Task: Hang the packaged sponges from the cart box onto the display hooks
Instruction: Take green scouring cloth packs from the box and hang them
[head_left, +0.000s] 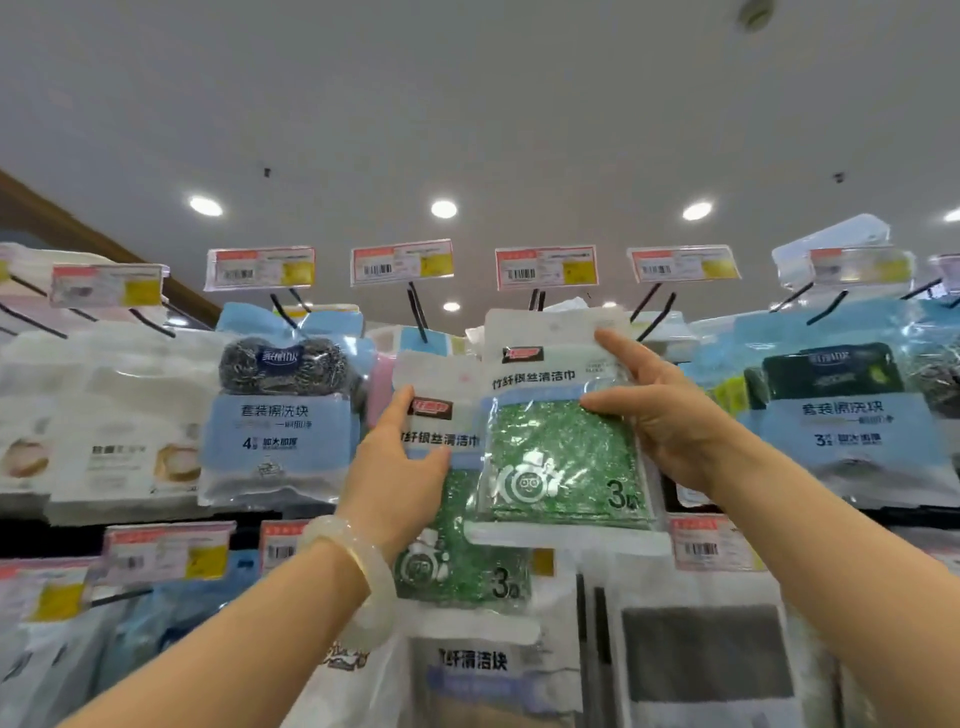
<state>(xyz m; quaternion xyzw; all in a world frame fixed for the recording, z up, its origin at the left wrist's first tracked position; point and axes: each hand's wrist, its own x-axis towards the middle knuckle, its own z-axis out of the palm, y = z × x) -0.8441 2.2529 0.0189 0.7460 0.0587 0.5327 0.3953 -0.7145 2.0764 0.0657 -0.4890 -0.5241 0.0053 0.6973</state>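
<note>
Green sponge pack (563, 457): pinched by right hand (670, 415), header raised toward black display hook (535, 300) at 12 o'clock for threading. Second sponge pack (457, 545): gripped by left hand (400, 478), at 7 o'clock, waiting.

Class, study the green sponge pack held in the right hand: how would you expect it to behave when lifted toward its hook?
The green sponge pack is probably light for its size: the right hand holds it by one edge only. Its glossy plastic film may be slippery. The thin white header at the top, near the display hook, likely flexes, so threading could need steadying.
</note>
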